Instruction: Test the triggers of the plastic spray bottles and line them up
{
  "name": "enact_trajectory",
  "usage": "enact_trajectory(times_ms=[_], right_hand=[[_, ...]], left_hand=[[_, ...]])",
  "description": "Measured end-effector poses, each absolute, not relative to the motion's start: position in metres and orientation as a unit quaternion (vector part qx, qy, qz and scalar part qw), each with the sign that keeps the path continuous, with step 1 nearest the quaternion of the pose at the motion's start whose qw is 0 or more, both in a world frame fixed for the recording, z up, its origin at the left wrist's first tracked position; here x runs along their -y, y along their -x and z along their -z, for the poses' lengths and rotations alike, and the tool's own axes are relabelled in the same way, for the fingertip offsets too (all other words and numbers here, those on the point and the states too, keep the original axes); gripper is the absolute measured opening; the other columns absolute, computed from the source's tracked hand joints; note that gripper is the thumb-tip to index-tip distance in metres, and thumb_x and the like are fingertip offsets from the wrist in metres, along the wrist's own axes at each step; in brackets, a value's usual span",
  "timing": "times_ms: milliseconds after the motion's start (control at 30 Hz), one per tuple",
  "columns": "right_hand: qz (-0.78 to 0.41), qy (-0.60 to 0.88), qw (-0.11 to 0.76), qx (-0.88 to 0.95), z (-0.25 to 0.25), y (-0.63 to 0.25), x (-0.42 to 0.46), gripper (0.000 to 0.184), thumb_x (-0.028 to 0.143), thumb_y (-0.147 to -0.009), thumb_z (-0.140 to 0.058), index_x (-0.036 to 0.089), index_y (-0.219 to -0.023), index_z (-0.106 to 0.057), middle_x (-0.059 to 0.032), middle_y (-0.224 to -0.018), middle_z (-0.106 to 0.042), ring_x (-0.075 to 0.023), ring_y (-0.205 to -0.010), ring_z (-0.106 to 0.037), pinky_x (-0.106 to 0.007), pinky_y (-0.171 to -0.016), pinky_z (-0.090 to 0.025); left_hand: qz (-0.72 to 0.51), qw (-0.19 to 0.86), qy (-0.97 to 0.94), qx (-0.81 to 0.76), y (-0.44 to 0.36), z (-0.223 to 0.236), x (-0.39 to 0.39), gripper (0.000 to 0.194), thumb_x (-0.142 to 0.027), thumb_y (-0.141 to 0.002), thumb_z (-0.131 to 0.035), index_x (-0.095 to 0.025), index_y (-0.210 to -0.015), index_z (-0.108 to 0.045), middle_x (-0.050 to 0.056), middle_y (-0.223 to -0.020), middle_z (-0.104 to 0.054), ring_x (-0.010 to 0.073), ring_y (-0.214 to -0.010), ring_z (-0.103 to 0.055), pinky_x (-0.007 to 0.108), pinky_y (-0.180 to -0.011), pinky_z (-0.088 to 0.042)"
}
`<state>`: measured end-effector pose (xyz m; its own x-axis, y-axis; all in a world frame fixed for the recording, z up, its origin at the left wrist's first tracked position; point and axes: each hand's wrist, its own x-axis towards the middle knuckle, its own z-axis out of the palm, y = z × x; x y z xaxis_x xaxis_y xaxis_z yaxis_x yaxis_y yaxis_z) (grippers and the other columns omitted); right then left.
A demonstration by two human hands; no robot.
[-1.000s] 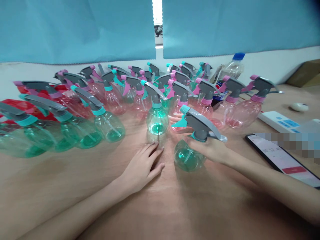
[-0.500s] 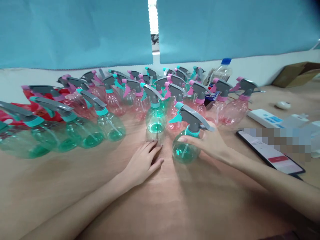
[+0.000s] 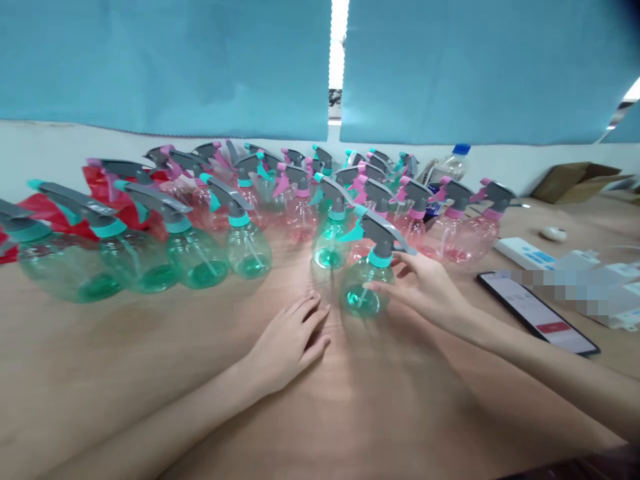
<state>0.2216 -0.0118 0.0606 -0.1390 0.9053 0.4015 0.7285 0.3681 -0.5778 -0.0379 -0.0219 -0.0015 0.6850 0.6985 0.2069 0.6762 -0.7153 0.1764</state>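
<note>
My right hand (image 3: 425, 287) is around the side of a green spray bottle (image 3: 365, 290) with a grey and turquoise trigger head, thumb on its front and fingers partly hidden behind it. The bottle stands upright on the table. Just behind it, to the left, another green spray bottle (image 3: 329, 243) stands apart from both hands. My left hand (image 3: 285, 343) rests palm down on the table, fingers loosely stretched and holding nothing. Leftward, a row of green spray bottles (image 3: 250, 250) leans in the wide view. Pink spray bottles (image 3: 301, 217) stand farther back.
Red plastic (image 3: 95, 190) lies behind the left row. On the right are a phone (image 3: 540, 317), a white power strip (image 3: 525, 253), a white rounded object (image 3: 553, 234) and an open cardboard box (image 3: 575, 181). A blue-capped bottle (image 3: 457, 163) stands at the back.
The view has shifted, so the background sits farther right. My right hand has brought the green spray bottle leftward, closer to the one behind it. The left hand stays flat on the table.
</note>
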Motion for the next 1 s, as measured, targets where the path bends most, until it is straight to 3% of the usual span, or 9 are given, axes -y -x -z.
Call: enact_trajectory(times_ms=[167, 467, 700, 1000], right_hand=[[-0.096, 0.503, 0.346, 0.786, -0.057, -0.176, -0.014, 0.051, 0.058, -0.075, -0.067, 0.015, -0.103, -0.063, -0.0071, -0.085, -0.064, -0.0218, -0.076, -0.060, -0.035, -0.069, -0.049], [-0.047, 0.502, 0.356, 0.787, -0.055, -0.112, -0.062, 0.063, 0.059, -0.079, -0.063, 0.010, -0.117, -0.060, -0.0141, -0.110, -0.068, -0.0301, -0.102, -0.061, -0.043, -0.085, -0.049], [-0.013, 0.548, 0.325, 0.771, -0.062, -0.097, -0.074, 0.054, 0.057, -0.081, -0.061, 0.013, -0.113, -0.062, -0.0120, -0.105, -0.071, -0.0340, -0.102, -0.060, -0.045, -0.076, -0.051], [-0.042, 0.555, 0.326, 0.764, -0.064, -0.093, -0.079, 0.065, 0.054, -0.081, -0.062, 0.009, -0.127, -0.054, -0.0135, -0.112, -0.070, -0.0344, -0.109, -0.059, -0.047, -0.081, -0.051]], left_hand=[[-0.136, 0.029, -0.908, -0.395, 0.078, 0.000, 0.036, 0.040, -0.034, -0.097, -0.047, -0.015, -0.132, -0.052, 0.014, -0.138, -0.052, 0.0289, -0.130, -0.046, 0.046, -0.105, -0.040], [-0.138, 0.025, -0.900, -0.413, 0.097, -0.003, 0.042, 0.038, -0.032, -0.095, -0.049, -0.017, -0.130, -0.052, 0.012, -0.136, -0.054, 0.0283, -0.127, -0.048, 0.045, -0.102, -0.043], [-0.154, 0.046, -0.901, -0.402, 0.097, -0.004, 0.042, 0.039, -0.027, -0.094, -0.051, -0.015, -0.131, -0.051, 0.014, -0.133, -0.055, 0.0285, -0.127, -0.048, 0.045, -0.103, -0.042], [-0.154, 0.042, -0.902, -0.401, 0.094, -0.005, 0.040, 0.038, -0.027, -0.093, -0.052, -0.013, -0.129, -0.053, 0.014, -0.131, -0.057, 0.0296, -0.126, -0.048, 0.046, -0.101, -0.044]])
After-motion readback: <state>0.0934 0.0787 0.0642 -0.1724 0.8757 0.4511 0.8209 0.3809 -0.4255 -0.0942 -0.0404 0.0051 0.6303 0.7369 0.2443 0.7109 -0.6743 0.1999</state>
